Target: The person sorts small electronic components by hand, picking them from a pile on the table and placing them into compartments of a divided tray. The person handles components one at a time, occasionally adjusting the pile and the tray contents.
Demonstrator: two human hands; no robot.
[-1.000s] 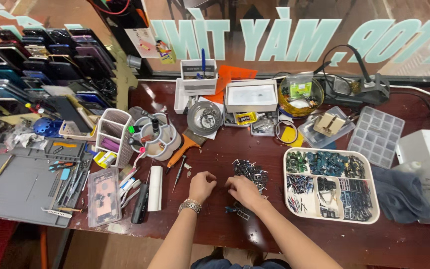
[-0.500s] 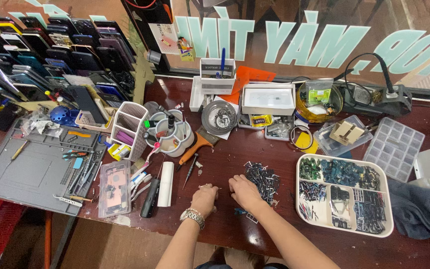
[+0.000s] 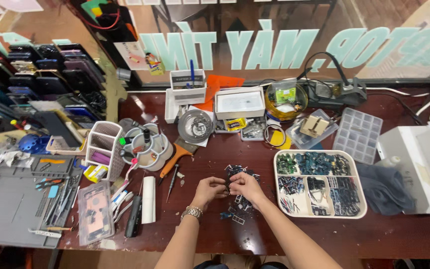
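Near the front edge of the dark, glossy wooden tabletop [image 3: 384, 234], two bare forearms reach in, the left one wearing a metal link watch [image 3: 192, 213]. The left hand [image 3: 208, 190] and right hand [image 3: 246, 186] meet fingertip to fingertip, their fingers [image 3: 223, 188] curled in and pinched around one small dark part [image 3: 228, 185] (too tiny to make out its shape). It sits between the two sets of fingertips, lifted just above a loose scatter of small black and bluish components [image 3: 238, 199] spread under and just beyond the hands. To the right lies a white, rounded, compartmented tray [image 3: 316, 215] filled with similar bits, a crumpled dark cloth [image 3: 383, 185] beside it. To the left rest a white cylinder [image 3: 148, 199] and an orange-handled brush [image 3: 173, 158]. Farther off stand a clear plastic divider box [image 3: 358, 135] and a white cardboard box [image 3: 240, 103].
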